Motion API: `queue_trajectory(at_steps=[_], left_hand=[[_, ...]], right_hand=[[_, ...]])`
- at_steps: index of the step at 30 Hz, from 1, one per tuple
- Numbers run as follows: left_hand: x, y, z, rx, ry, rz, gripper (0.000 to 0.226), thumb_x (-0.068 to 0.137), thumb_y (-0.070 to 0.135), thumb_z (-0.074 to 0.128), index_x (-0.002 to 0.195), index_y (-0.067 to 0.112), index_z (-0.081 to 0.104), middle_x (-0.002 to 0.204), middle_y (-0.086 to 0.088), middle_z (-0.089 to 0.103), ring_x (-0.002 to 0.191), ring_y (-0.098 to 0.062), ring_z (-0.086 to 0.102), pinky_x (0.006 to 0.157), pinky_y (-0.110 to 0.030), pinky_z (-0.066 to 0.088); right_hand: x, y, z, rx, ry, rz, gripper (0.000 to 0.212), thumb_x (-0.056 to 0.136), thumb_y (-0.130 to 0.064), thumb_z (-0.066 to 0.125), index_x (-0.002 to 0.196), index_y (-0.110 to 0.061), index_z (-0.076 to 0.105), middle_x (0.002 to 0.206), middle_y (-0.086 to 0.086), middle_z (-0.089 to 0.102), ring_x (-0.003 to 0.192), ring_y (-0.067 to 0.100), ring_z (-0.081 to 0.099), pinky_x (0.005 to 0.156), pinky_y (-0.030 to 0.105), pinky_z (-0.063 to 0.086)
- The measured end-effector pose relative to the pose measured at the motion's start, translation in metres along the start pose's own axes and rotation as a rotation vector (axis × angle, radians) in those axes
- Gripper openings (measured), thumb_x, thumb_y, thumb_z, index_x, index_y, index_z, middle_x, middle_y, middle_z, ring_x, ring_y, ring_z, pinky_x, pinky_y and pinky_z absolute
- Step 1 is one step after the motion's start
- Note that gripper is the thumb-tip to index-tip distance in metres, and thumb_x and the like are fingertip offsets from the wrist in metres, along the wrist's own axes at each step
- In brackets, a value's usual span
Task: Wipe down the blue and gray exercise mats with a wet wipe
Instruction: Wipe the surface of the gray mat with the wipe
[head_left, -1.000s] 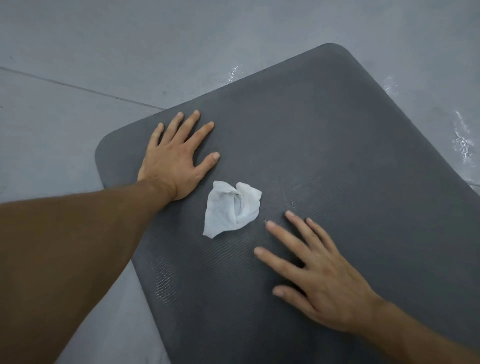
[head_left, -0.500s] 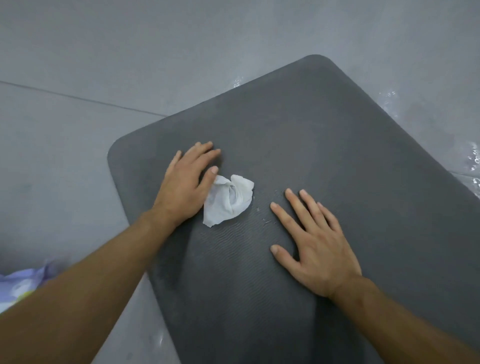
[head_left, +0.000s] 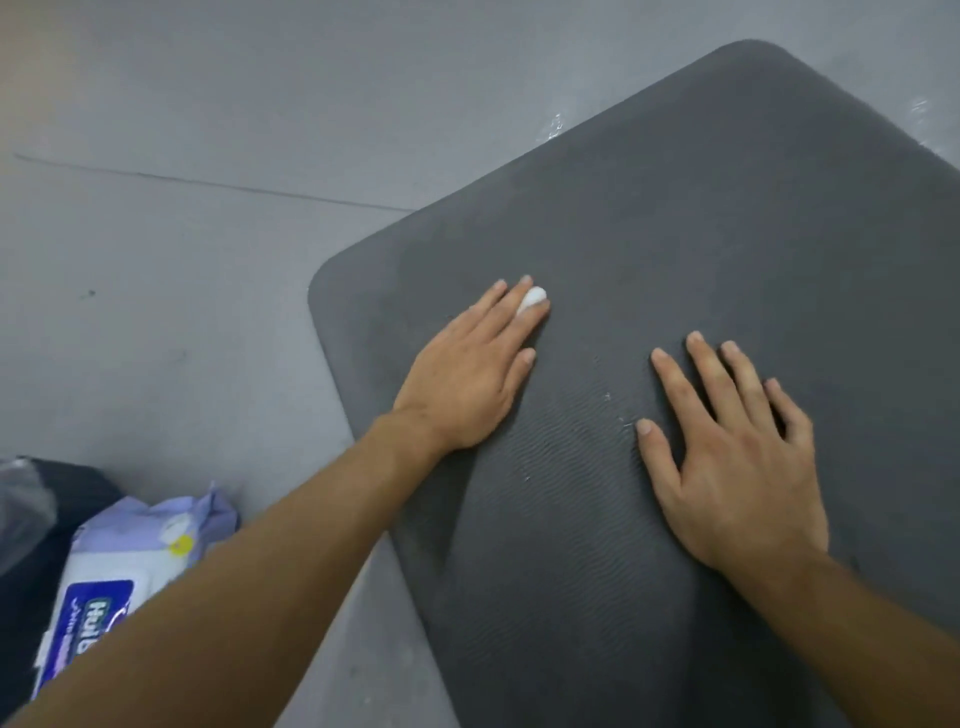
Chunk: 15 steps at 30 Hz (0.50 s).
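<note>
Left hand (head_left: 467, 374) covers the wet wipe (head_left: 533, 299) on the gray mat (head_left: 727, 234).
Fingers straight and close together, it now presses the wipe flat near the mat's left corner, with only a white bit showing between two fingers. Half a second earlier it merely touched the crumpled wipe's side, so a wiping stroke looks ready to start. The right hand (head_left: 737, 467) lies flat with fingers spread, as before.
</note>
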<state>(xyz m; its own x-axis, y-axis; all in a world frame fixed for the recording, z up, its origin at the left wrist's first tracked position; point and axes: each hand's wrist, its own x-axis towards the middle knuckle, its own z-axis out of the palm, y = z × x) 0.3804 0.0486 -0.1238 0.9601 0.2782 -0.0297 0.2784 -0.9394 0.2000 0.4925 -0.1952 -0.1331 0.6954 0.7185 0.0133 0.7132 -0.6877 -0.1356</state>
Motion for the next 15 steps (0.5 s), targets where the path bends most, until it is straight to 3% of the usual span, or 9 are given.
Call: queue_trajectory(at_steps=[4, 7, 15], left_hand=[[0.018, -0.057, -0.007, -0.059, 0.054, -0.245, 0.055, 0.111, 0.020, 0.039, 0.162, 0.004, 0.025, 0.171, -0.015, 0.020, 0.159, -0.031, 0.013, 0.130, -0.037, 0.009], [0.019, -0.060, -0.006, -0.107, 0.045, -0.326, 0.058, 0.112, 0.027, 0.035, 0.164, 0.009, 0.018, 0.173, -0.009, 0.012, 0.160, -0.026, 0.007, 0.130, -0.042, 0.010], [-0.037, 0.027, 0.006, -0.081, -0.074, 0.074, 0.067, 0.108, 0.052, 0.026, 0.166, 0.018, 0.017, 0.174, 0.005, 0.009, 0.160, -0.012, 0.001, 0.130, -0.037, 0.006]], right_hand=[[0.000, -0.001, 0.000, -0.005, -0.001, 0.000, 0.066, 0.103, -0.057, 0.021, 0.163, -0.029, 0.027, 0.171, 0.001, 0.022, 0.159, 0.021, 0.016, 0.125, 0.050, 0.020], [0.000, 0.000, -0.001, -0.016, -0.011, -0.002, 0.066, 0.104, -0.058, 0.019, 0.163, -0.030, 0.025, 0.171, 0.000, 0.020, 0.159, 0.020, 0.014, 0.126, 0.050, 0.018], [-0.001, 0.000, 0.000, -0.019, 0.000, -0.001, 0.066, 0.104, -0.058, 0.019, 0.163, -0.030, 0.024, 0.172, 0.000, 0.019, 0.159, 0.020, 0.013, 0.126, 0.049, 0.018]])
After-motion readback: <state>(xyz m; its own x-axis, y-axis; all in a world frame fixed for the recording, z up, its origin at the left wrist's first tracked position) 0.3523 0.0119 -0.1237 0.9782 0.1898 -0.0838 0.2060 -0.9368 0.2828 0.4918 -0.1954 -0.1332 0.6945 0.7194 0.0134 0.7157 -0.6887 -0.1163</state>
